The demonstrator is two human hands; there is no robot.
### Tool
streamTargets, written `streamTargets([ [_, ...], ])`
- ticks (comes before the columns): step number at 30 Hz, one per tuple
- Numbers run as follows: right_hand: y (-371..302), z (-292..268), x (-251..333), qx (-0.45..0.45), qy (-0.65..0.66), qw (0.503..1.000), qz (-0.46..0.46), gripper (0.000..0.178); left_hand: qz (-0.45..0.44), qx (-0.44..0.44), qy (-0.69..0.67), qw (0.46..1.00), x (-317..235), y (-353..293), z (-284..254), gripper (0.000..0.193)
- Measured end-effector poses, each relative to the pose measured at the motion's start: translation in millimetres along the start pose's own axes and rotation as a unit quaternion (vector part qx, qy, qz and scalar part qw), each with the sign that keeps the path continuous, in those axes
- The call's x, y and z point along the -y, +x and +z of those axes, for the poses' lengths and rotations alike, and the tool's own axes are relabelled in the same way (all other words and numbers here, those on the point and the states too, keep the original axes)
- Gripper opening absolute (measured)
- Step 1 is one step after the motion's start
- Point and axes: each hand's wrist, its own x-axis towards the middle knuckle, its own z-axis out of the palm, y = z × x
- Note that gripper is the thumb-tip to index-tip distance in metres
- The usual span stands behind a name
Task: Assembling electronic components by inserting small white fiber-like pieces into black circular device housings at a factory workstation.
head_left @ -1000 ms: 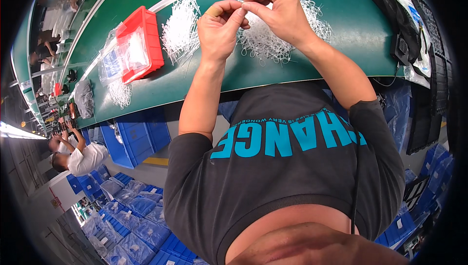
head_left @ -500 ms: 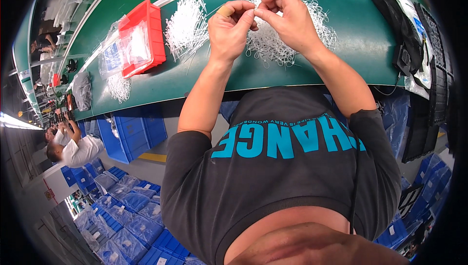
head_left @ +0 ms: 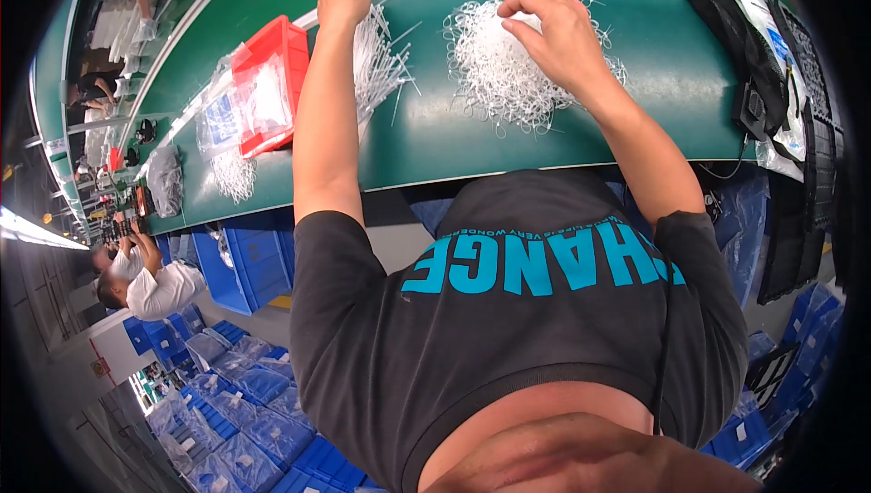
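Observation:
My left hand (head_left: pixel 345 0) is at the far end of a pile of straight thin white ties (head_left: pixel 374 62), its fingers curled closed. Whatever those fingers hold, if anything, is hidden. Over a broad heap of white ties bent into loops (head_left: pixel 504 85) hovers my right hand (head_left: pixel 555 35). Its thumb and index finger are apart, with nothing visible between them. Both piles lie on the green tabletop (head_left: pixel 662 67).
Left of my left forearm, a red bin (head_left: pixel 298 67) holds clear plastic bags. A smaller heap of white ties (head_left: pixel 234 175) lies beside it. Black straps (head_left: pixel 748 67) lie at the right. Below the table edge are blue crates (head_left: pixel 238 266). Another person (head_left: pixel 159 284) works far left.
My hands were together over the looped heap, fingertips meeting. The left has moved away leftward to the straight ties; the right has parted its fingers and dropped slightly nearer.

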Motion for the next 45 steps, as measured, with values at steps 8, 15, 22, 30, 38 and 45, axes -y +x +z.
streamTargets([
  [8,-3.8,-12.3,-8.1,0.008,0.002,0.999,0.042,0.012,-0.036,0.078,0.088,0.992,15.2,21.0,27.0,0.019],
  [15,-2.3,-9.1,-1.6,0.017,0.028,0.999,0.041,0.012,-0.069,0.132,0.093,0.984,28.4,40.6,29.8,0.027],
  [22,-5.6,-10.1,-4.5,0.005,0.013,1.000,0.017,0.012,-0.032,0.083,-0.014,0.996,55.3,51.2,24.8,0.021],
  [30,1.6,-6.0,-10.0,0.018,0.031,0.999,0.004,0.013,-0.040,0.017,-0.270,0.962,32.8,42.5,-0.1,0.011],
  [38,3.9,-6.8,-0.1,0.033,0.065,0.997,0.006,0.016,-0.074,0.041,-0.490,0.867,-5.5,12.0,-20.9,0.009],
  [45,21.0,13.9,27.1,-0.052,0.170,0.984,0.018,0.025,0.035,0.131,-0.805,0.577,-98.2,-85.1,-44.3,0.010],
])
